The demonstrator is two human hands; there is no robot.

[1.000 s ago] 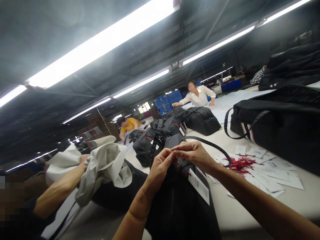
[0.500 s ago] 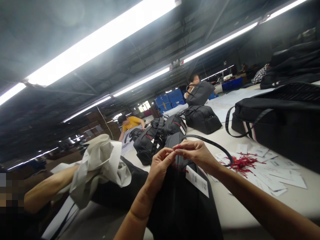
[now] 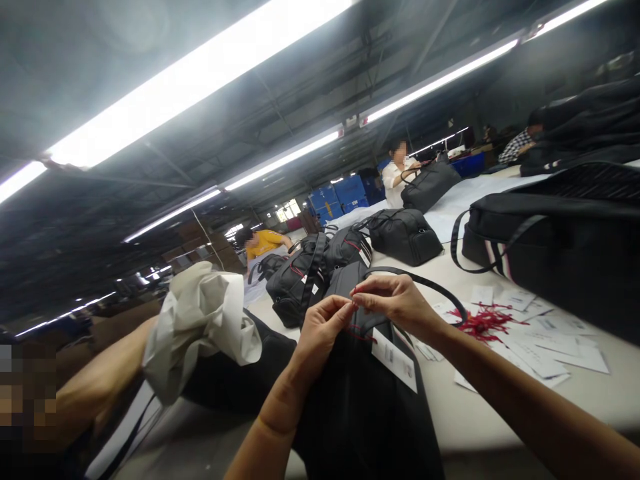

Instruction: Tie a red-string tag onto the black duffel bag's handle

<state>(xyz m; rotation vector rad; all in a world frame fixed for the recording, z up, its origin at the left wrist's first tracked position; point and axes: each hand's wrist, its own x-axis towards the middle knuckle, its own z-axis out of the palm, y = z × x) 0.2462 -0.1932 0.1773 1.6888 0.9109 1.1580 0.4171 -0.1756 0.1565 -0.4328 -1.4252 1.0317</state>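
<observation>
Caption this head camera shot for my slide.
Both hands, left hand and right hand, pinch a red string above a tagged black bag.

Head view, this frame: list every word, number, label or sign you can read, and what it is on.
None can be read.
White hang tag on the black bag under the left hand and right hand: dark printed marks, too blurred.
White paper tags on the table beside the red strings: print too small.
Small tags on the far black bags: unreadable.

Our forearms are bare, with no sleeves reaching the wrists. Our left hand [image 3: 320, 327] and right hand [image 3: 395, 301] wear no gloves.
</observation>
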